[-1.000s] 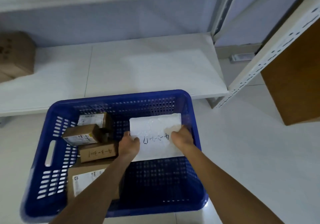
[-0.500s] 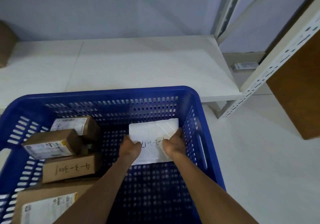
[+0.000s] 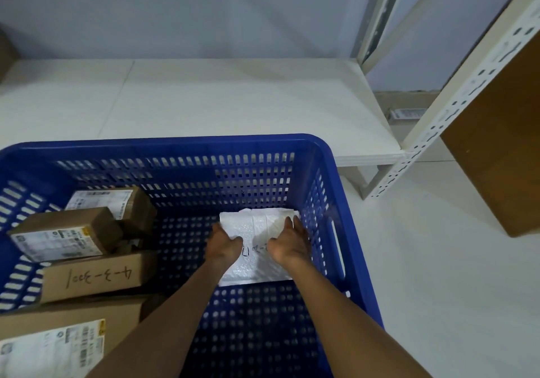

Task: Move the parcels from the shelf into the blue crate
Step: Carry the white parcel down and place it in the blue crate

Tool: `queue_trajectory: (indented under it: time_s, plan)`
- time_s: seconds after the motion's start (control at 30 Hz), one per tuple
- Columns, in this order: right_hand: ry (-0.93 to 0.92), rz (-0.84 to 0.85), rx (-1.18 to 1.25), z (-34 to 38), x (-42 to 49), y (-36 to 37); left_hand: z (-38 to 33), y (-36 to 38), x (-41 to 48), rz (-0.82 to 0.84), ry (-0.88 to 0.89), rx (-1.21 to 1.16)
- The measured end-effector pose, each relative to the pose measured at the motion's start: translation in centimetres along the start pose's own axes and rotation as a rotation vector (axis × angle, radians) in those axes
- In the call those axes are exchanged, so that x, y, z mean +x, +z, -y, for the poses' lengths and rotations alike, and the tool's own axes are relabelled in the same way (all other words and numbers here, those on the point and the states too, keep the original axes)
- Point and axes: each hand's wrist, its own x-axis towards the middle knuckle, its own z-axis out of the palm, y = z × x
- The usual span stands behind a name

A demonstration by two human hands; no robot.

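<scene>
Dim, cool bluish light; soft shadows inside blue crate (image 3: 181, 145) (wide-angle bending at edges); slight overall softness.

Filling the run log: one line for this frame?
step: placing | item: white padded parcel | both hands holding, left hand, right hand | inside blue crate

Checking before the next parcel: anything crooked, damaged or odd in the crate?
Nothing serious. The white mailer, under both hands, looks crumpled along its far edge. One small box sits tilted on the other boxes in the crate. No spills or tears visible.
</scene>
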Motion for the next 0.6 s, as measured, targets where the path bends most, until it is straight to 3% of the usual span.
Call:
queue_trajectory:
  time_s: [0.3,0.6]
  plan:
    - [0.003,0.044,-0.032,-0.2,-0.9,-0.4,0.3,-0.5,0.1,-0.113,0.075,0.025]
    - [-0.005,0.064,-0.056,0.4,-1.6,-0.3,0.9,-1.2,-0.3,-0.087,0.058,-0.017]
